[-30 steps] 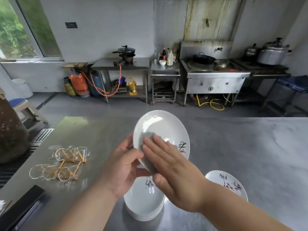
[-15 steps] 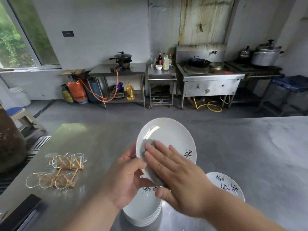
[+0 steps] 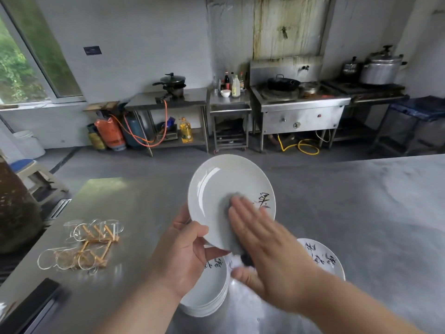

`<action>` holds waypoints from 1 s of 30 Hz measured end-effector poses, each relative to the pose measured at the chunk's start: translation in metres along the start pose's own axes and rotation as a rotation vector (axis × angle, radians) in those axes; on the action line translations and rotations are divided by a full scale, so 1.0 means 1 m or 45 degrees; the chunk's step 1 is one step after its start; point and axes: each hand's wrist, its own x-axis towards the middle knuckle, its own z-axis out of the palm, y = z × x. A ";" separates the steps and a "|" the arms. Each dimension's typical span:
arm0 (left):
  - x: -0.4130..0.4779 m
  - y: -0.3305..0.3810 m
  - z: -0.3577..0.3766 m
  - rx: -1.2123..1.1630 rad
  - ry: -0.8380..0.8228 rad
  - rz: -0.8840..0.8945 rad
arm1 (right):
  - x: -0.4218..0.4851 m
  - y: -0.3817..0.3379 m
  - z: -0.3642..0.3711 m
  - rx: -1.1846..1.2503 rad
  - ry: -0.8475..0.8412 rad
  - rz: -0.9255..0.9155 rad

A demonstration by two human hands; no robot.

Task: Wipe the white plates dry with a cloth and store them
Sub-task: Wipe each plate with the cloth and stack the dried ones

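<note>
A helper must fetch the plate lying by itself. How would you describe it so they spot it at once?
On the steel counter, near the front edge, sits a stack of white plates. Right of it the lone plate lies flat. It is neither stacked nor lifted like the held plate in the left hand.

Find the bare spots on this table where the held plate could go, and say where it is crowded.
Widest: the grey tabletop right of and beyond the lone plate. Also the steel strip between the clear glasses and the plate stack. Crowded: the near middle, where stack and lone plate lie close.
</note>
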 end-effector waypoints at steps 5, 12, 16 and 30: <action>-0.001 -0.011 0.015 0.016 0.005 0.048 | 0.002 0.026 -0.016 -0.074 -0.007 0.228; -0.007 -0.041 0.029 0.035 0.138 0.011 | -0.043 0.004 0.015 0.135 0.079 -0.060; -0.014 -0.057 0.029 0.047 0.104 -0.002 | -0.049 0.042 0.010 -0.052 -0.086 0.275; -0.019 -0.066 0.055 0.200 0.070 -0.005 | -0.049 0.071 0.002 0.004 0.039 0.161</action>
